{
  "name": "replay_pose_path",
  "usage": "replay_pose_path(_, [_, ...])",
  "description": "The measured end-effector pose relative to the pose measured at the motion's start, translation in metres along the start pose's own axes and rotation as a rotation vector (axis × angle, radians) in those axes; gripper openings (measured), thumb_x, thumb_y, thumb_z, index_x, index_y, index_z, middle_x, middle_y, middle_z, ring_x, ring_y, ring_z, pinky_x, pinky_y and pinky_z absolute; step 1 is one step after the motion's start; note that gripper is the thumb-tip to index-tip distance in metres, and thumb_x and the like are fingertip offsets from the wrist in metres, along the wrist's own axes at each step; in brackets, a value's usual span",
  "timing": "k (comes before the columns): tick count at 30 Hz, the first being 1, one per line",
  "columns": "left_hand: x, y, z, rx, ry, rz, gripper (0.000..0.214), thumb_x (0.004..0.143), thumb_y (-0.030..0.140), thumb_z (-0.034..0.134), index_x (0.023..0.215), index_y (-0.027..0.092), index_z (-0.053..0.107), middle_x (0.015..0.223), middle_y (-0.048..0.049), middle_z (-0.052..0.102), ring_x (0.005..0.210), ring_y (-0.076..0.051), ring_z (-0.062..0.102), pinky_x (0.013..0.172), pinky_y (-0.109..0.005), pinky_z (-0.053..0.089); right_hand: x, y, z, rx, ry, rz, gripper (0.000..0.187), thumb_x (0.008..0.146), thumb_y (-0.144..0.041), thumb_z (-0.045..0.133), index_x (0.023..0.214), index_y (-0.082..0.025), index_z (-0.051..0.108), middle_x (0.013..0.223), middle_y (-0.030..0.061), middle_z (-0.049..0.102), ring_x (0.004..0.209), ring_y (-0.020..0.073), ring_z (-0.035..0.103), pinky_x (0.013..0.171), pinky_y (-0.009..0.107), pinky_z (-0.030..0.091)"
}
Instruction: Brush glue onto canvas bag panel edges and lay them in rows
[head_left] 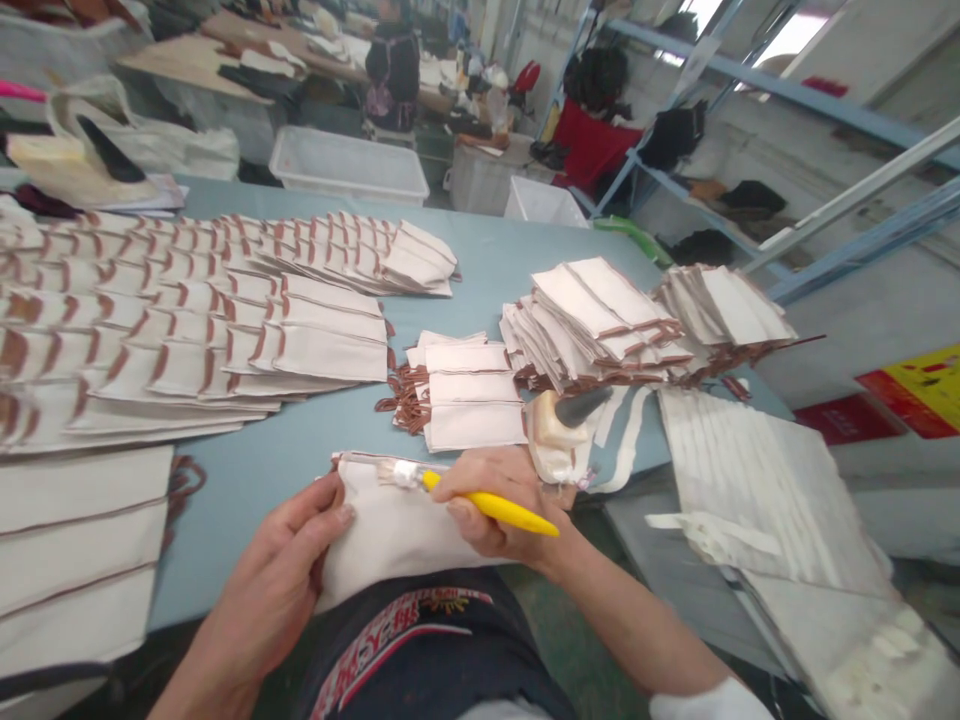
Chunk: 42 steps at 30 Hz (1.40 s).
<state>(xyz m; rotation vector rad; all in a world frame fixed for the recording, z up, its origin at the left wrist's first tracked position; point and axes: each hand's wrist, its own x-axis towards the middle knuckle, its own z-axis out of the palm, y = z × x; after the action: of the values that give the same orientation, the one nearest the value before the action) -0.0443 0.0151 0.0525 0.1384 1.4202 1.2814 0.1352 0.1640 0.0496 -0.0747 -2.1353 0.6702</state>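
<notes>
A cream fabric piece (390, 535) with brown edging lies at the near table edge, close to my body. My left hand (296, 545) pinches its left end between thumb and fingers. In my right hand (499, 500) is a brush with a yellow handle (517, 513), its whitish bristles touching the fabric near the upper brown edge. Just beyond my right hand stands a cream block-like container (555, 440) with a black cone-shaped tip (583, 405). A small pile of cream pieces with brown cords (476, 395) lies past the fabric.
Overlapping rows of cream pieces (187, 340) cover the left of the blue table (300, 425). Taller stacks (600, 310) stand at the right. A pale board (772, 480) adjoins the right side. White bins (349, 165) and a person (394, 70) are beyond the table.
</notes>
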Motion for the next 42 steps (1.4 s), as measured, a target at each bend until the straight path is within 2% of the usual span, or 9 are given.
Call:
replay_pose_path(10, [0.003,-0.022,-0.020,0.231,-0.050,0.176,0.047,0.083,0.058,0.084,0.110,0.020,0.085,0.096,-0.0072,0.086,0.097,-0.034,0.080,0.074,-0.034,0.063,0.010,-0.009,-0.015,-0.081,0.009,-0.030,0.015,0.107,-0.017,0.058,0.102,-0.026,0.068,0.078,0.0003,0.082,0.060,0.0162,0.075,0.062,0.027,0.061])
replay_pose_path(14, [0.003,-0.031,-0.018,0.652,0.041,0.599,0.024,0.099,0.042,0.067,0.090,0.025,0.082,0.084,-0.0026,0.080,0.082,-0.027,0.077,0.076,-0.032,0.059,0.008,-0.025,-0.021,-0.075,0.123,0.073,0.017,0.109,-0.021,0.057,0.100,-0.027,0.070,0.075,-0.0002,0.080,0.060,0.0171,0.075,0.063,0.029,0.063])
replay_pose_path(18, [0.005,-0.042,-0.018,0.964,0.125,1.196,0.034,0.102,0.015,0.058,0.070,0.028,0.058,0.063,0.0044,0.060,0.054,-0.017,0.059,0.062,-0.029,0.047,0.002,-0.038,-0.023,-0.048,0.250,0.209,0.022,0.115,-0.032,0.054,0.100,-0.026,0.070,0.074,-0.0009,0.078,0.054,0.0152,0.070,0.058,0.028,0.059])
replay_pose_path(20, [0.007,-0.048,-0.022,1.047,0.142,1.352,0.034,0.101,0.009,0.058,0.073,0.028,0.056,0.064,0.0046,0.058,0.055,-0.017,0.058,0.062,-0.031,0.045,0.003,-0.039,-0.022,-0.074,0.256,0.289,0.026,0.117,-0.034,0.051,0.102,-0.025,0.071,0.077,0.0006,0.079,0.055,0.0150,0.070,0.056,0.027,0.058])
replay_pose_path(23, [0.009,-0.057,-0.030,1.150,0.137,1.392,0.032,0.101,0.004,0.058,0.079,0.027,0.062,0.068,0.0015,0.063,0.062,-0.020,0.062,0.065,-0.035,0.043,0.009,-0.039,-0.014,-0.123,0.176,0.323,0.027,0.116,-0.031,0.051,0.100,-0.024,0.072,0.082,0.0032,0.082,0.064,0.0166,0.076,0.061,0.028,0.062])
replay_pose_path(30, [0.009,-0.068,-0.040,1.274,0.150,1.405,0.039,0.105,0.004,0.052,0.076,0.026,0.066,0.067,-0.0020,0.065,0.064,-0.022,0.060,0.066,-0.040,0.038,0.010,-0.056,0.009,0.045,0.029,0.090,0.018,0.110,-0.023,0.055,0.096,-0.026,0.066,0.072,-0.0033,0.079,0.054,0.0123,0.071,0.060,0.023,0.062])
replay_pose_path(37, [0.011,-0.073,-0.040,1.181,0.151,1.416,0.033,0.102,0.005,0.057,0.081,0.026,0.070,0.067,-0.0019,0.068,0.065,-0.023,0.064,0.068,-0.039,0.045,0.007,-0.047,0.001,-0.115,0.074,0.218,0.021,0.108,-0.018,0.055,0.094,-0.025,0.068,0.079,0.0014,0.081,0.065,0.0163,0.076,0.065,0.026,0.063])
replay_pose_path(40, [0.010,-0.071,-0.036,1.122,0.165,1.409,0.033,0.100,0.006,0.058,0.076,0.027,0.067,0.066,-0.0014,0.068,0.061,-0.022,0.063,0.064,-0.036,0.044,0.001,-0.054,0.006,0.045,0.040,0.216,0.026,0.113,-0.027,0.052,0.093,-0.025,0.068,0.072,-0.0004,0.076,0.057,0.0138,0.070,0.063,0.024,0.062])
replay_pose_path(42, [0.006,-0.065,-0.032,1.026,0.199,1.264,0.036,0.101,0.013,0.057,0.068,0.027,0.061,0.061,0.0007,0.063,0.054,-0.019,0.058,0.060,-0.033,0.044,-0.004,-0.058,0.008,0.128,0.060,0.307,0.033,0.116,-0.034,0.049,0.093,-0.024,0.069,0.072,0.0000,0.074,0.048,0.0124,0.062,0.057,0.025,0.060])
